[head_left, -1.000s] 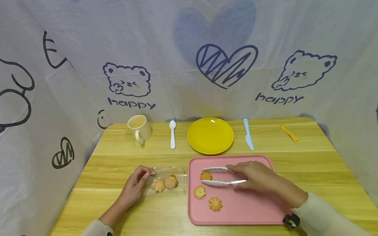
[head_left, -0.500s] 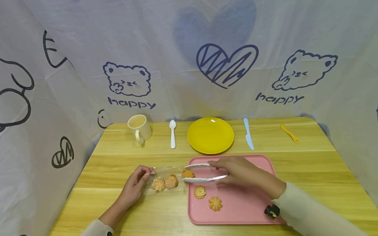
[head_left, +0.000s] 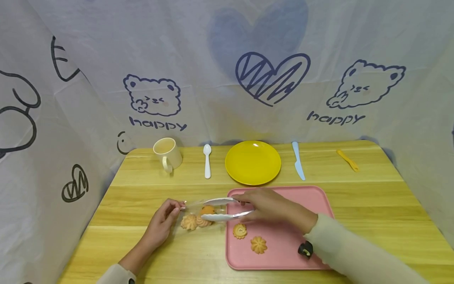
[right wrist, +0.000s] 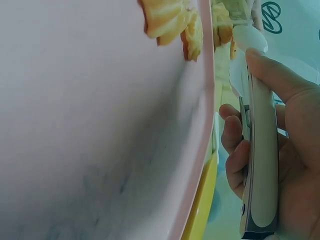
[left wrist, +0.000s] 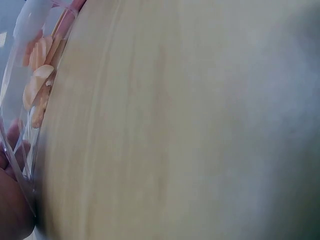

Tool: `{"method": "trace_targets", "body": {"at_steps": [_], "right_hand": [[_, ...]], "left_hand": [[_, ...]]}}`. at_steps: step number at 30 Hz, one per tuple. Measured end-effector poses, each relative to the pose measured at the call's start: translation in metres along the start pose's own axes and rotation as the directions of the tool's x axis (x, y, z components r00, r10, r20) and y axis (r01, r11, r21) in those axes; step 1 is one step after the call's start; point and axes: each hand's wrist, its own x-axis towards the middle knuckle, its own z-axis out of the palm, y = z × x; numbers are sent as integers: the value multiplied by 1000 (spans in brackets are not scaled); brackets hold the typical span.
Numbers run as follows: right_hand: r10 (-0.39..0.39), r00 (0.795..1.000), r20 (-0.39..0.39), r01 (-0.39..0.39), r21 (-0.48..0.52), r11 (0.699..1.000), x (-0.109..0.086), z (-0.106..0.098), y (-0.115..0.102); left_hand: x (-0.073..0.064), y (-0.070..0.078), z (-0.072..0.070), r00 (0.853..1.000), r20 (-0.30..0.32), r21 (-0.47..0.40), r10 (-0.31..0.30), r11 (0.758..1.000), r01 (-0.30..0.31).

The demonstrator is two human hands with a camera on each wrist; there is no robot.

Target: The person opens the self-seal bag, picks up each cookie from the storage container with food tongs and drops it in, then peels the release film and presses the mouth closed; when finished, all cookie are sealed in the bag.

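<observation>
My left hand (head_left: 163,223) pinches the edge of a clear plastic bag (head_left: 193,205) lying on the table left of the tray. Inside the bag are two pale swirled cookies (head_left: 189,222). With my right hand (head_left: 266,203) I grip white-tipped tongs (right wrist: 262,150), whose arms reach into the bag's mouth. Between the tong tips is a round golden cookie (head_left: 208,210) with dark specks, above the swirled ones. On the pink tray (head_left: 294,256) below my right hand lie a ring-shaped cookie (head_left: 240,231) and a flower-shaped cookie (head_left: 258,245).
Along the back of the table (head_left: 149,256) stand a cream mug (head_left: 173,156), a white spoon (head_left: 207,161), a yellow plate (head_left: 253,162), a light blue knife (head_left: 298,161) and a small orange utensil (head_left: 348,161). A printed white cloth (head_left: 213,102) hangs behind.
My right hand has moved left with the tongs, carrying the speckled cookie off the tray and into the bag. The left hand stays in place.
</observation>
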Motion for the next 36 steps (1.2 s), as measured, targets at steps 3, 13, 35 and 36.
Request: {"method": "trace_targets", "body": {"at_steps": [3,13,35,36], "right_hand": [[1,1000,8,-1,28,1000,6,3,-3],[28,1000,11,-28,38,999,19,11,-14],[75,997,24,-76,26,997,12,8,-13],[76,997,23,-77,22,997,10,8,-12]], "left_hand": [[0,0,0,1000,9,-5,-12,1000,12],[0,-1,0,1000,-11,-10,-9,1000,8],[0,-2,1,1000,-16,-9,-9,1000,9],[0,-2,1,1000,-16,-8,-8,1000,8]]}}
